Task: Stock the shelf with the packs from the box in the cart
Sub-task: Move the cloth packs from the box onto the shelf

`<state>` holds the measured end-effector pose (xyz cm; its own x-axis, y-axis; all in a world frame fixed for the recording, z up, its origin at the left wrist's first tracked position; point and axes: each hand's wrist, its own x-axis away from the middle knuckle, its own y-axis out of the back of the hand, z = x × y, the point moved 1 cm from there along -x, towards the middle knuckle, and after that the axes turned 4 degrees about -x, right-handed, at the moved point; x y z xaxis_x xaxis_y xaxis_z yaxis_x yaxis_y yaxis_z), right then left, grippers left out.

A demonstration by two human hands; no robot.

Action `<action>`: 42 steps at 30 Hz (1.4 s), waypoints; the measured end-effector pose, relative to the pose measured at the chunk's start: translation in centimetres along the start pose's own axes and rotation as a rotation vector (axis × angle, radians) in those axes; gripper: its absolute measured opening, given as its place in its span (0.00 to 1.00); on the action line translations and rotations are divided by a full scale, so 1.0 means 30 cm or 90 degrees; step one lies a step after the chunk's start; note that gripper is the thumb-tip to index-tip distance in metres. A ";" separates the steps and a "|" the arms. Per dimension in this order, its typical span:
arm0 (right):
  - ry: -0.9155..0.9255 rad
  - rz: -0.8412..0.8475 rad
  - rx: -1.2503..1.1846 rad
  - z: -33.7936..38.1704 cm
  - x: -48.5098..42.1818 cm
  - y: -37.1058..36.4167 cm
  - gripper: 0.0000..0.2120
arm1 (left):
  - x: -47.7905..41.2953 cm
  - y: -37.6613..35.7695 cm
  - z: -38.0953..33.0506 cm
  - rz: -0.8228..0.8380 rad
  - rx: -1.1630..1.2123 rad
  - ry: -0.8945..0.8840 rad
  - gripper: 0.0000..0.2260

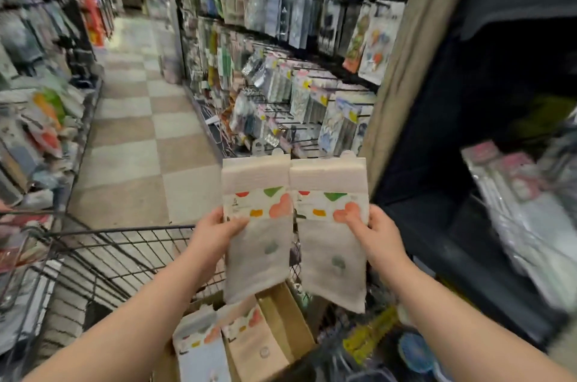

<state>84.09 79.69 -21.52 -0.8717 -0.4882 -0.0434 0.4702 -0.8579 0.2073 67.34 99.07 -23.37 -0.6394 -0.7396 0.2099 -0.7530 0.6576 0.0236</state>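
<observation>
Packs point(259, 257) held up over box point(290, 316) in cart point(125, 253)
L hand point(215, 235) & R hand point(377, 235) each pinch one at the printed band – seem light, soft; stiff band is prob. the best hold.

1. Left hand point(215, 233): frame centre, thumb forward, pinching the edge of a pack point(259, 253).
2. Right hand point(379, 233): right of centre, thumb forward, pinching a second pack point(334, 260).
3. Forearms: bare, rising from the lower corners.

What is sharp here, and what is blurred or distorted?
Head view: the left pack and right pack, held by the left hand and right hand, are sharpest; goods at both side edges smear with motion blur; the wide lens bows the cart rim; lighting even.
</observation>
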 end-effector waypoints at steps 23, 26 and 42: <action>-0.013 -0.414 0.040 -0.036 0.914 1.423 0.08 | 0.911 -1.186 -0.032 0.320 0.016 -0.093 0.11; -0.013 -0.455 0.036 -0.046 0.976 1.543 0.12 | 0.964 -1.303 -0.043 0.350 0.005 -0.103 0.11; 0.021 -0.526 0.026 -0.054 0.678 2.071 0.08 | 0.808 -2.020 -0.160 0.442 0.041 -0.128 0.09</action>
<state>95.80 16.19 -11.09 -0.9292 0.2924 -0.2259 -0.3265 -0.9360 0.1315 98.21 41.99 -15.03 -0.9849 -0.1707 -0.0286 -0.1667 0.9800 -0.1087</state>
